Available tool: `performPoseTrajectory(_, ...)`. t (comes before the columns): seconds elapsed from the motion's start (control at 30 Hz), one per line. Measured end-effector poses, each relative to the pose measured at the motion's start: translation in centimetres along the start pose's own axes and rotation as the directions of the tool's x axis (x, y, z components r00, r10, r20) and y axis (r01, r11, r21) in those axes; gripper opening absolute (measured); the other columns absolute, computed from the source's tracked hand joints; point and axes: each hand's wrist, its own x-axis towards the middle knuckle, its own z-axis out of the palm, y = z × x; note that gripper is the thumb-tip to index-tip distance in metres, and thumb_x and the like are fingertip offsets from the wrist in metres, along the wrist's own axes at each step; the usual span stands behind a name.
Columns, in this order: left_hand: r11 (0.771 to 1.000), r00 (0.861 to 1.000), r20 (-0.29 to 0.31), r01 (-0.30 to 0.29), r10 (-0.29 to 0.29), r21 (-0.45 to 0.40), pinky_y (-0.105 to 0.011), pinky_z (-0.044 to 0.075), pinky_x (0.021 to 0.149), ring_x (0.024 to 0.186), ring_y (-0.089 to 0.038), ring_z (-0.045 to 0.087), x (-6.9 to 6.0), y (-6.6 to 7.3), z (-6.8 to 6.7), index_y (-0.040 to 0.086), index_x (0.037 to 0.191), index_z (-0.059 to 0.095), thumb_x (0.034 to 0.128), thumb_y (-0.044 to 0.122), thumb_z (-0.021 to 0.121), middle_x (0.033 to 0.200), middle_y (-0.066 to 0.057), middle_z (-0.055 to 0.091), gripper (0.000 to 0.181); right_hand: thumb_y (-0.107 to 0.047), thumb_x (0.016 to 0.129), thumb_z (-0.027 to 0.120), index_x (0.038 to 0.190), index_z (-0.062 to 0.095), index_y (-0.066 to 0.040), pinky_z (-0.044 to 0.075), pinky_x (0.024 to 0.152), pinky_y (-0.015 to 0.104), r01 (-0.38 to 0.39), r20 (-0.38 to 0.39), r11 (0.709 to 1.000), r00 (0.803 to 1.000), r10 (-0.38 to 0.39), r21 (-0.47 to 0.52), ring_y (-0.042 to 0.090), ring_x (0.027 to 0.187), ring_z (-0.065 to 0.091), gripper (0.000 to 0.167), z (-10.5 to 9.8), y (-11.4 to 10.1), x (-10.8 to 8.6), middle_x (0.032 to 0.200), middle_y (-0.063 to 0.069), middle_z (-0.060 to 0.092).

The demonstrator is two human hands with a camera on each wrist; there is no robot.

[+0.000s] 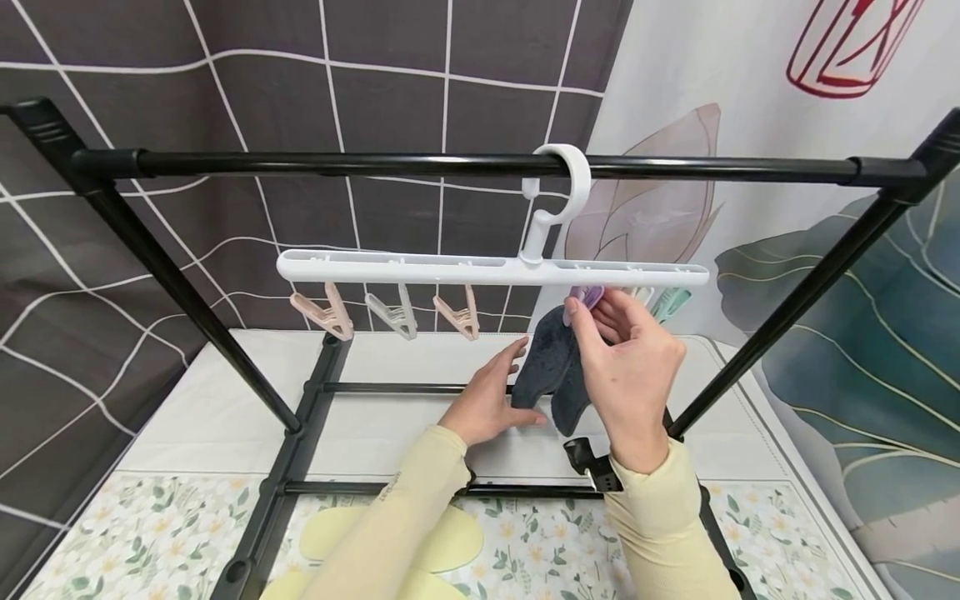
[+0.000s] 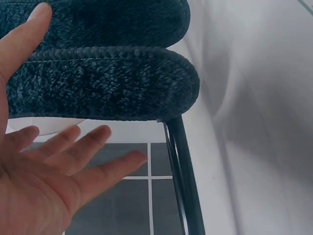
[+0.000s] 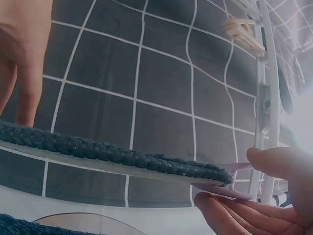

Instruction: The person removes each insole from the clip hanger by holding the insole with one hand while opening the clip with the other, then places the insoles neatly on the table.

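A dark blue-grey fuzzy cloth piece (image 1: 542,360) with two rounded lobes hangs below the white hanger bar (image 1: 450,268). At its top edge sits a purple clip (image 1: 589,297), which my right hand (image 1: 632,367) pinches between thumb and fingers. In the right wrist view the clip (image 3: 222,188) has the cloth edge (image 3: 112,152) between its jaws. My left hand (image 1: 491,400) is beside the cloth's lower left side, fingers spread. The left wrist view shows that hand (image 2: 44,181) with extended fingers near the fuzzy lobes (image 2: 107,85); contact is unclear.
The hanger's hook (image 1: 576,179) hangs on a black rack's top rail (image 1: 337,164). Two pink clips (image 1: 324,315) and a grey one (image 1: 395,314) hang at left, a green clip (image 1: 670,303) at right. Yellow shapes (image 1: 450,537) lie on the floral surface. Slanted black posts (image 1: 191,300) stand at both sides.
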Motion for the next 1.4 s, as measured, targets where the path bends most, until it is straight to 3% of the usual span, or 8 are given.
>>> performPoseTrajectory(0.23, 0.999, 0.999, -0.028, -0.035, 0.035, -0.018, -0.035, 0.048, 0.103, 0.126, -0.025, 0.058, 0.31, -0.12, 0.41, 0.012, 0.156, 0.031, 0.078, 0.025, 0.089, 0.146, -0.01, 0.051, 0.099, -0.012, 0.088, 0.078, 0.109, 0.073, 0.006, 0.055, 0.075, 0.014, 0.01, -0.009, 1.0, 1.0, -0.01, -0.011, 0.024, 0.086, 0.075, 0.029, 0.11, 0.17, 0.0, 0.098, 0.018, 0.075)
performPoseTrajectory(0.47, 0.999, 1.0, -0.008, -0.005, 0.005, -0.04, -0.041, 0.048, 0.103, 0.125, -0.024, 0.059, 0.19, -0.06, 0.46, 0.011, 0.154, 0.034, 0.0825, 0.023, 0.085, 0.137, -0.012, 0.059, 0.089, -0.011, 0.089, 0.078, 0.111, 0.073, 0.006, 0.056, 0.073, 0.015, 0.015, -0.014, 1.0, 1.0, -0.015, 0.005, 0.023, 0.084, 0.075, 0.028, 0.36, 0.16, -0.01, 0.097, 0.019, 0.075)
performPoseTrajectory(0.9, 1.0, 1.0, 0.0, 0.011, -0.011, -0.003, -0.036, 0.048, 0.103, 0.125, -0.023, 0.059, 0.12, 0.04, 0.5, 0.011, 0.154, 0.034, 0.0857, 0.027, 0.082, 0.138, -0.011, 0.059, 0.085, -0.013, 0.089, 0.077, 0.106, 0.075, 0.005, 0.055, 0.071, 0.014, 0.032, -0.026, 0.999, 0.999, -0.033, -0.019, 0.024, 0.081, 0.075, 0.026, 0.25, 0.25, 0.09, 0.092, 0.017, 0.075)
performPoseTrajectory(1.17, 1.0, 1.0, 0.007, 0.014, -0.014, 0.002, -0.037, 0.047, 0.104, 0.126, -0.024, 0.058, 0.12, 0.22, 0.36, 0.01, 0.154, 0.034, 0.0861, 0.026, 0.082, 0.139, -0.011, 0.059, 0.085, -0.011, 0.088, 0.078, 0.102, 0.073, 0.011, 0.057, 0.069, 0.018, 0.085, -0.033, 0.996, 0.996, -0.085, -0.011, -0.001, 0.081, 0.071, 0.027, 0.09, 0.59, 0.21, 0.09, 0.018, 0.075)
performPoseTrajectory(1.4, 1.0, 1.0, 0.011, 0.024, -0.024, 0.019, -0.036, 0.048, 0.103, 0.126, -0.023, 0.058, 0.03, 0.32, 0.37, 0.011, 0.155, 0.034, 0.0862, 0.028, 0.082, 0.139, -0.011, 0.059, 0.086, -0.009, 0.086, 0.079, 0.099, 0.073, 0.012, 0.057, 0.068, 0.017, 0.098, -0.024, 0.995, 0.995, -0.098, -0.011, -0.004, 0.08, 0.07, 0.025, -0.07, 0.65, 0.3, 0.088, 0.018, 0.075)
